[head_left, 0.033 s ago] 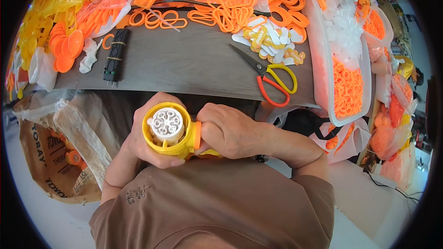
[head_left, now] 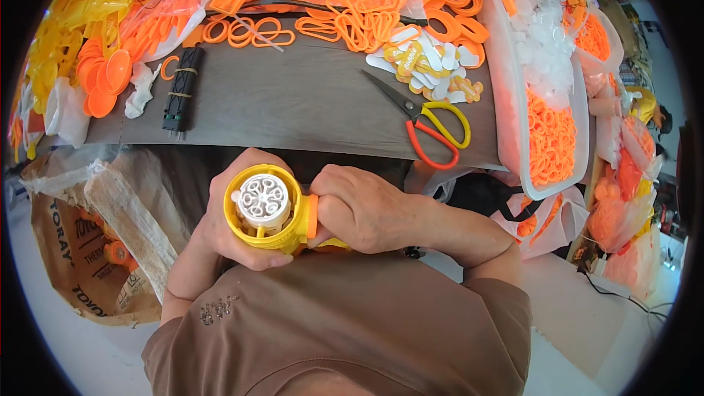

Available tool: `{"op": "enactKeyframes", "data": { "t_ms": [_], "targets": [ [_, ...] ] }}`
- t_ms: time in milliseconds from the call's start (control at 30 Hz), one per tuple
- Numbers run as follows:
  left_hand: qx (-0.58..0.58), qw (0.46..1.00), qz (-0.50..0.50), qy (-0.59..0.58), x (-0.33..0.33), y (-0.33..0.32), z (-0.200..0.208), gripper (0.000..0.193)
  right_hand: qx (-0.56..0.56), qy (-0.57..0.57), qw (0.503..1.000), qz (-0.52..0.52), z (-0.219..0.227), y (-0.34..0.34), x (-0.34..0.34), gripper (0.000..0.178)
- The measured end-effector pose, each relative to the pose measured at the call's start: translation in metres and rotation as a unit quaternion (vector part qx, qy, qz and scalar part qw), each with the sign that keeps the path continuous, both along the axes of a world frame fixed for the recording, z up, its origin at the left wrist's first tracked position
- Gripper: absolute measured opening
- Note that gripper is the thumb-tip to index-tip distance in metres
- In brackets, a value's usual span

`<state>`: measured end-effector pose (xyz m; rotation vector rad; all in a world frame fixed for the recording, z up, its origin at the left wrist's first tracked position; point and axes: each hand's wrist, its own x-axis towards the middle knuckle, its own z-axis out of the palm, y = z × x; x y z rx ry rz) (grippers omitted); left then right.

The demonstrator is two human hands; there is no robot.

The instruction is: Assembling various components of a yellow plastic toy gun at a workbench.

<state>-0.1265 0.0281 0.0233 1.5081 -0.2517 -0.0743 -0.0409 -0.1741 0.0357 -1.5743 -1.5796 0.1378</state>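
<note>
Above my lap, at the table's front edge, I hold a yellow plastic bubble blower (head_left: 290, 235). Its round open end faces up and shows a white nozzle disc (head_left: 263, 199) with several ringed holes. My left hand (head_left: 229, 238) is wrapped round the yellow body, its thumb along the near side. On the right side of the body sits an orange collar (head_left: 313, 217). My right hand (head_left: 359, 209) is closed against that collar, fingers curled; the fingertips and part of the toy below are hidden.
On the grey table (head_left: 279, 103) lie yellow-and-red scissors (head_left: 429, 121), a black banded rod (head_left: 180, 92), stickers and white tabs (head_left: 425, 66), and orange rings (head_left: 253, 31). A clear bin (head_left: 550, 143) of orange rings stands right. A brown sack (head_left: 73, 257) stands at lower left.
</note>
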Motion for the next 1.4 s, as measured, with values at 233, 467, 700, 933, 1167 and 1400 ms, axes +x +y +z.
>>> {"op": "enactKeyframes", "data": {
  "t_ms": [233, 467, 700, 933, 1167, 1400],
  "targets": [
    [-0.027, 0.989, 0.141, 0.026, 0.011, 0.000, -0.017, 0.078, -0.054, 0.032, 0.998, -0.030, -0.009, 0.010, 0.027, 0.023],
    [-0.278, 0.940, 0.181, 0.079, 0.025, -0.001, 0.001, 0.070, -0.168, -0.114, 0.820, -0.536, -0.009, -0.032, 0.196, 0.028],
    [-0.247, 0.951, 0.165, 0.089, 0.023, -0.001, 0.000, 0.070, -0.220, -0.252, 0.772, -0.540, -0.039, -0.035, 0.240, 0.026],
    [-0.248, 0.947, 0.183, 0.095, 0.020, 0.004, -0.003, 0.063, -0.158, -0.303, 0.775, -0.532, -0.027, -0.045, 0.237, 0.028],
    [-0.275, 0.931, 0.213, 0.113, 0.020, 0.012, -0.020, 0.067, 0.001, 0.063, 0.886, -0.459, -0.017, -0.004, 0.151, 0.021],
    [-0.302, 0.900, 0.276, 0.147, 0.026, 0.016, -0.026, 0.054, -0.157, 0.016, 0.917, -0.367, -0.041, 0.036, 0.100, 0.024]
  ]
}}
